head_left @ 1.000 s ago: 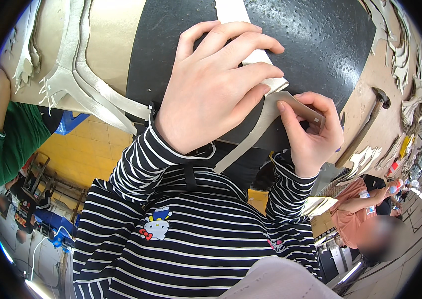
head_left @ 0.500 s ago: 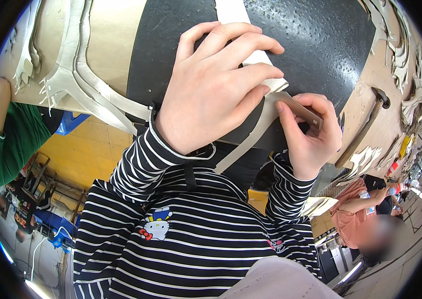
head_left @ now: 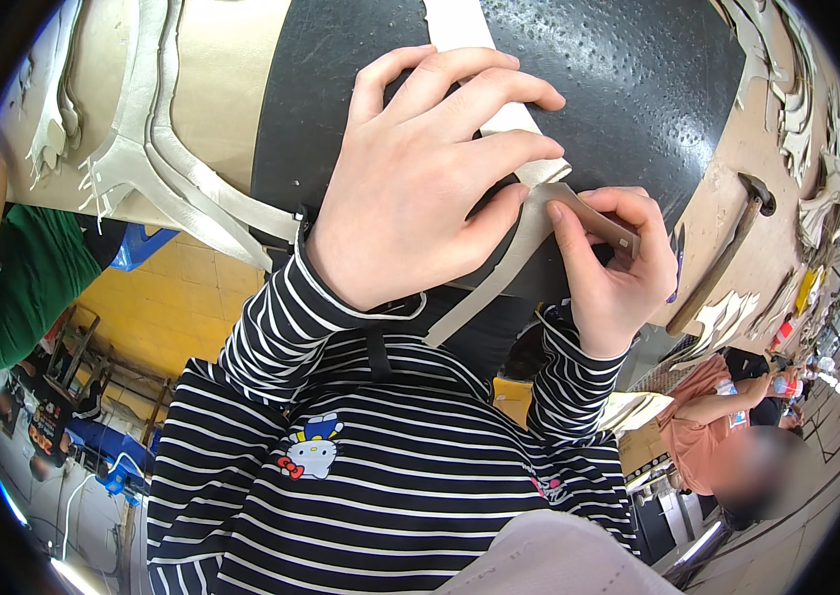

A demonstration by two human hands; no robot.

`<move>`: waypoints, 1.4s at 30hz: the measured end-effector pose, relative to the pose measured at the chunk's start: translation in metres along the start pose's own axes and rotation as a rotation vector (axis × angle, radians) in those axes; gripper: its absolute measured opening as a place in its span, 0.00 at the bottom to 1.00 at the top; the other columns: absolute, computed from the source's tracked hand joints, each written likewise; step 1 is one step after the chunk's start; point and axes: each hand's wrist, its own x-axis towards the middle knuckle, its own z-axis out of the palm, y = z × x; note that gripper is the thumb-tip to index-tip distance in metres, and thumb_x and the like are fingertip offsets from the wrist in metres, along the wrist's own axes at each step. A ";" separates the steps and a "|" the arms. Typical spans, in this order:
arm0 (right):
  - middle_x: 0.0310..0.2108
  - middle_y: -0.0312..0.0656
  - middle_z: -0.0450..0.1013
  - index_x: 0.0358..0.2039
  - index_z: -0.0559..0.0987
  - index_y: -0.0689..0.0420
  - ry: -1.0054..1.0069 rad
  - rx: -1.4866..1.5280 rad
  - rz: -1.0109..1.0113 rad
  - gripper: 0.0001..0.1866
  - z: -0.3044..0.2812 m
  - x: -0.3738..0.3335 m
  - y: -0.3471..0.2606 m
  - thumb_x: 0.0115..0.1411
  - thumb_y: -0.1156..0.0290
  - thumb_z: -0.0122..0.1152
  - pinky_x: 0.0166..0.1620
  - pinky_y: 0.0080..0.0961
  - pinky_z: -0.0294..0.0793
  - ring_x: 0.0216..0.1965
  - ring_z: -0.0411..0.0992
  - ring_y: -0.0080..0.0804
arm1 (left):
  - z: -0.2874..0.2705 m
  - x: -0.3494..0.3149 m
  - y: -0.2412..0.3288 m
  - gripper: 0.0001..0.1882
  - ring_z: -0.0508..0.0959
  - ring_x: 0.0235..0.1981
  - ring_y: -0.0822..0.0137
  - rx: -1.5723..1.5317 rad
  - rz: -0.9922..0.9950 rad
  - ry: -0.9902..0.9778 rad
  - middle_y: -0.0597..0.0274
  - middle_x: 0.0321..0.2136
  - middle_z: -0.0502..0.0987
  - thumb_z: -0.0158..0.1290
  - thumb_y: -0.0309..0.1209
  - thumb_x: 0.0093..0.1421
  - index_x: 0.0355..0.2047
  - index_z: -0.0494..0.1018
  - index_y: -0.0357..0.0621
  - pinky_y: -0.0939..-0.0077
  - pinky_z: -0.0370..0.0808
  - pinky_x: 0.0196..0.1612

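Observation:
My left hand (head_left: 430, 188) lies spread over a pale cream strip (head_left: 457, 28) on the black work surface (head_left: 628, 79). Its fingers are apart, with the thumb and index fingertips near the strip's folded near end. Between thumb and fingers, my right hand (head_left: 623, 273) pinches a taupe leather-like strip (head_left: 593, 216) close to that end. A greyish-beige length (head_left: 499, 283) of similar material trails from there down toward my striped top. Whether it is one piece with the taupe part, I cannot tell.
A hammer (head_left: 727, 253) rests on the tan table at right, with a pen (head_left: 677, 263) beside my right hand. Stacked cream cut pieces (head_left: 132, 129) lie at left, more (head_left: 806, 109) at far right. A person in green (head_left: 33, 283) is at left, another in pink (head_left: 702, 421) at lower right.
My hands and the strips have hardly moved. At left, the arm of the person in green has shifted.

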 end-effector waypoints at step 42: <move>0.29 0.38 0.75 0.32 0.79 0.63 0.006 0.046 -0.030 0.10 0.002 0.000 0.004 0.52 0.84 0.72 0.24 0.11 0.69 0.24 0.73 0.17 | 0.011 -0.002 0.003 0.08 0.69 0.61 0.66 0.109 0.058 0.013 0.74 0.48 0.74 0.62 0.30 0.54 0.32 0.73 0.51 0.52 0.54 0.66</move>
